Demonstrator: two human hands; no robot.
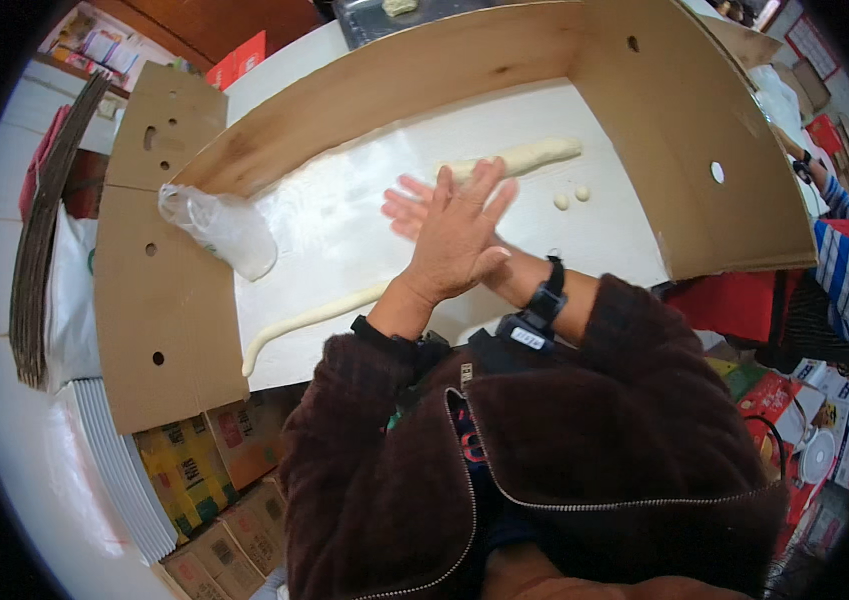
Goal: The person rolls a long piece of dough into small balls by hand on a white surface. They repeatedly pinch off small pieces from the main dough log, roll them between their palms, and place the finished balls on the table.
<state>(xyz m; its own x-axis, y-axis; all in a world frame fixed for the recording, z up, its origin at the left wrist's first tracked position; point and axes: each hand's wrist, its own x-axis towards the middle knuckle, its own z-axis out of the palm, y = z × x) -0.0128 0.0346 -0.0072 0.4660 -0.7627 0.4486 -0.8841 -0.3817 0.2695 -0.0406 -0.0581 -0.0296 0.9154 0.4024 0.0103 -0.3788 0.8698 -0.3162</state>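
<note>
My left hand (454, 236) lies across my right hand (406, 206), palm to palm, above the white work surface (334, 202). The fingers of the left are spread, and the right is blurred and mostly covered. Whether anything sits between the palms is hidden. Just beyond the fingertips lies a thick dough roll (541, 155), its left end partly behind my left hand. Two small dough balls (561, 202) rest to the right of my hands. A long, thin dough rope (312, 320) runs along the near side, and its right end passes behind my left wrist.
Upright cardboard walls (409, 90) border the surface at the back, left and right. A clear plastic bag (226, 229) slumps against the left side. Stacked cartons (237, 540) stand below left. Another person in a striped sleeve (848, 277) is at far right.
</note>
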